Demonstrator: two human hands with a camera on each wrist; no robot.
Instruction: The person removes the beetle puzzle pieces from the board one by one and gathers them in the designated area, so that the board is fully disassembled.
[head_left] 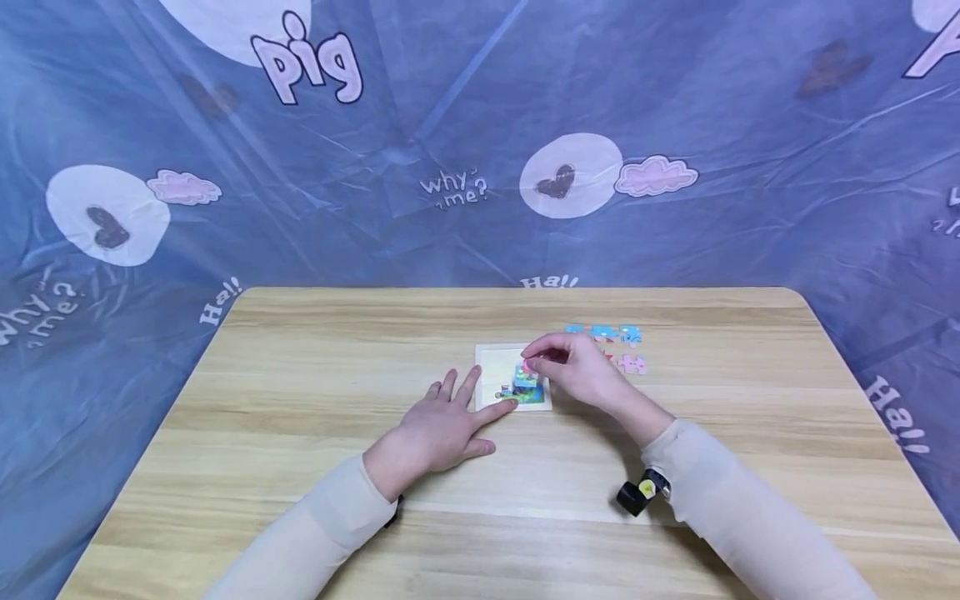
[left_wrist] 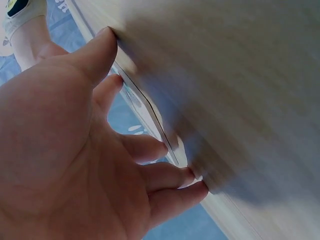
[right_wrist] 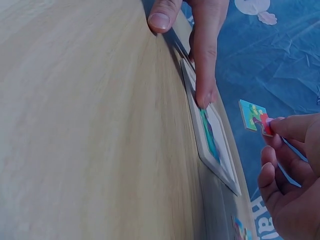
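A small white-framed puzzle board (head_left: 491, 364) lies on the table, with joined green and blue pieces (head_left: 532, 395) along its lower right part. My left hand (head_left: 438, 429) is spread at the board's left and near side; its index fingertip rests by the near rim, on the joined pieces in the right wrist view. Between thumb and fingertips, my right hand (head_left: 581, 371) pinches a jigsaw piece (right_wrist: 251, 116) printed green, blue and red. That piece is raised over the board's right half, tilted. The right fingers cover the board's far right corner.
Beyond the right hand lie several loose jigsaw pieces: blue ones (head_left: 602, 333) in a row and a pink one (head_left: 632, 364) nearer, partly hidden by the hand. A blue printed cloth (head_left: 375, 217) hangs behind the wooden table (head_left: 315, 358). A black wrist camera (head_left: 637, 493) sticks out below the right cuff.
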